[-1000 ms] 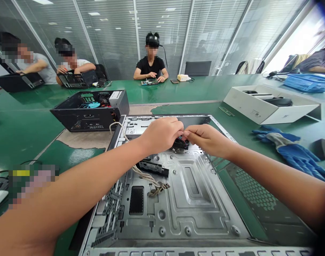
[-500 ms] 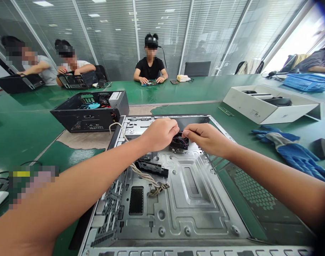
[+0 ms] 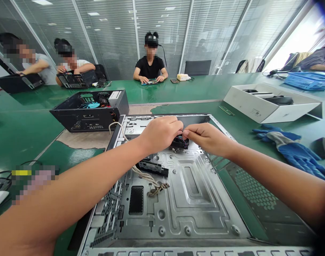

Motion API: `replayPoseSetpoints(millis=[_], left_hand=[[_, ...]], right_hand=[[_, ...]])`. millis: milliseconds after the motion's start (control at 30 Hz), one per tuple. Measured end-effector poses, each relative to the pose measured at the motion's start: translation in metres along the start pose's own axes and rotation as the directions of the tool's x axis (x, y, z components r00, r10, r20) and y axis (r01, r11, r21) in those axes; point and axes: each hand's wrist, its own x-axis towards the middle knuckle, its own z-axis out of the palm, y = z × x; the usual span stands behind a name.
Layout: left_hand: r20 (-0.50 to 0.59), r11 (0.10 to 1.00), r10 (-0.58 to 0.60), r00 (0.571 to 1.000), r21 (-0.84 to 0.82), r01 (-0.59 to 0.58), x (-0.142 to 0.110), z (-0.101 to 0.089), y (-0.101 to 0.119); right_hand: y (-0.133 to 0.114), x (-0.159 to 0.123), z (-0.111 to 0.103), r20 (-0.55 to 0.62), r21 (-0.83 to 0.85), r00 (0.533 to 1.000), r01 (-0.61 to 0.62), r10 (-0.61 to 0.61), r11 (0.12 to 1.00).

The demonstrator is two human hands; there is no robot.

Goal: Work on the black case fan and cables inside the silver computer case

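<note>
Two bare hands at work over an open computer case (image 3: 191, 227); left hand (image 3: 162, 134) and right hand (image 3: 205, 138) both clenched, thumb and fingers pinched, tips nearly meeting. Cannot tell whether anything thin sits in either pinch. One black cooling fan (image 3: 179, 143), thin wires on it, lies just below the fingertips, inside the case. Also in this case, nearer the wearer than the fingers: one black bracket (image 3: 157, 169) and one beige cable bundle (image 3: 145, 175), its end twisted. Left of the fingers and farther off, one black computer tower (image 3: 90, 119), open on top, light-blue and red wiring inside. Right of the fingers, one white box (image 3: 269, 112) holding a dark rounded item and a white one; one green memory module (image 3: 226, 110) beside it; two blue gloves (image 3: 290, 147) nearer; one blue basket (image 3: 309, 82) beyond. Across the table (image 3: 202, 89), three seated people: two with a case each, one with a circuit board (image 3: 150, 82). Against half a second ago, left fingertips have closed in on the right ones; fan and bracket unmoved.
</note>
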Motion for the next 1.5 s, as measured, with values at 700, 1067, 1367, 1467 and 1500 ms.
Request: replayPoseSetpoints(millis=[700,1067,1367,1467,1500], left_hand=[[0.074,0.942,-0.175,0.982,-0.279,0.189,0.0020,0.0032,-0.0041],[0.052,0.998,0.011,0.999,0.067,-0.015,-0.0009,0.0027,0.0038],[0.108,0.987,-0.108,0.988,-0.108,0.120,0.0022,0.0051,0.0016],[0.141,0.987,-0.123,0.982,-0.082,0.135,0.0027,0.0030,0.0027],[0.147,0.988,-0.126,0.981,-0.068,0.137,0.0027,0.0025,0.0028]], right_hand=[[0.0038,-0.0002,0.0020,-0.076,-0.011,0.997,-0.032,0.031,0.999],[0.0008,0.0003,-0.0001,0.028,0.022,1.000,0.010,-0.010,1.000],[0.0031,-0.0003,0.0017,0.029,-0.013,1.000,0.000,0.000,1.000],[0.0042,-0.0001,0.0022,0.025,-0.029,1.000,-0.003,0.004,1.000],[0.0046,0.0000,0.0024,0.026,-0.037,1.000,-0.006,0.007,0.999]])
